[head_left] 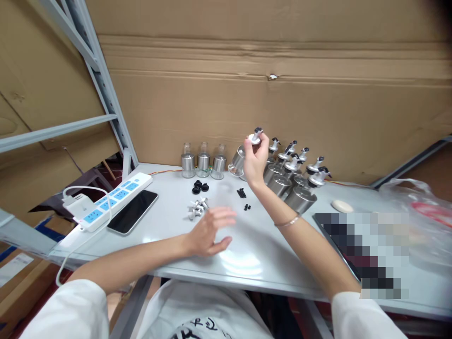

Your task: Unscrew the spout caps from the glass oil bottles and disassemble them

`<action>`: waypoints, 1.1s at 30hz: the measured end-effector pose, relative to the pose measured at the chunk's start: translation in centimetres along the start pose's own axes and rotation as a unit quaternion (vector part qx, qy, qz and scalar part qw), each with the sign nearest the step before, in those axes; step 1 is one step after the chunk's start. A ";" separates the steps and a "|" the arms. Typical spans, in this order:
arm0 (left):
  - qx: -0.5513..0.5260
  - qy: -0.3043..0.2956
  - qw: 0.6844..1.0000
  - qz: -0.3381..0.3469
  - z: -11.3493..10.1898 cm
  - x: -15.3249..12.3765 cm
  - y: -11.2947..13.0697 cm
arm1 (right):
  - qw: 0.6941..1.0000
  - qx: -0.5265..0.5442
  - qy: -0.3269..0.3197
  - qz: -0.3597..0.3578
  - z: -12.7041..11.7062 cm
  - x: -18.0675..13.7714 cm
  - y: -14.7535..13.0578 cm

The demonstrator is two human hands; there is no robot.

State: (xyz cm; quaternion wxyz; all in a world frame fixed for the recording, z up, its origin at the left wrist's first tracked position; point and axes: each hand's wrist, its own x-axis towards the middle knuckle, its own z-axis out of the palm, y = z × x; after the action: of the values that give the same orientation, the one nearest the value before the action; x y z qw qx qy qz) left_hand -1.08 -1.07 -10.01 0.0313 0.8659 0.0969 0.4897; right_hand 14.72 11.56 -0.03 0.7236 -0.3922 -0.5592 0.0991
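Note:
My right hand (256, 160) is closed around the top of a glass bottle with a metal sleeve (237, 159), which leans with its base to the lower left. A silver pour spout with a black flip cap (257, 134) shows above the fingers. My left hand (212, 231) hovers low over the table, fingers spread, holding nothing. Beside it lie several silver spout pieces (197, 209). Behind those are black stoppers (199, 187). Small black caps (241, 193) and tiny black pieces (247, 207) lie between my hands.
Three sleeved glass bottles without spouts (203, 161) stand at the back. Several bottles with spouts (300, 197) crowd the right. A power strip (116, 200) and phone (133, 212) lie left; a white oval object (342, 206) and plastic bag (423, 221) lie right. Cardboard (197, 103) rises behind.

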 end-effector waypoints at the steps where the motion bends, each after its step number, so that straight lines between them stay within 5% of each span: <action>1: -0.019 0.026 0.998 -0.053 0.0 -0.1 -0.3 | 0.999 0.026 -0.020 -0.010 -0.8 -1.0 -1.4; 5: -0.129 0.058 0.970 -0.198 0.2 -0.2 -0.9 | 0.981 0.145 -0.122 0.037 -4.1 -6.0 -6.7; 11: -0.260 -0.019 0.889 -0.377 0.0 0.7 0.6 | 0.903 0.257 -0.296 0.175 -6.5 -10.7 -10.1; 16: -0.282 -0.126 0.862 -0.402 -0.5 1.2 1.6 | 0.885 0.275 -0.332 0.175 -7.0 -11.7 -10.0; 22: -0.266 -0.163 0.847 -0.429 -0.3 1.3 1.6 | 0.899 0.240 -0.343 0.128 -7.0 -12.7 -9.1; 28: -0.296 -0.189 0.835 -0.424 -0.3 1.4 1.7 | 0.909 0.187 -0.372 -0.006 -7.7 -13.2 -8.6; 33: -0.288 -0.205 0.837 -0.418 -0.4 1.5 2.1 | 0.912 0.182 -0.368 0.004 -7.6 -13.4 -8.6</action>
State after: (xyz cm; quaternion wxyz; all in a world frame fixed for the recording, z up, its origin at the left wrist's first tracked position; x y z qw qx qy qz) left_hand -0.39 -2.80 -8.23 0.5004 0.7754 0.2958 0.2465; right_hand 14.19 -5.52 -4.52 0.5248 -0.1918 -0.7566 0.3397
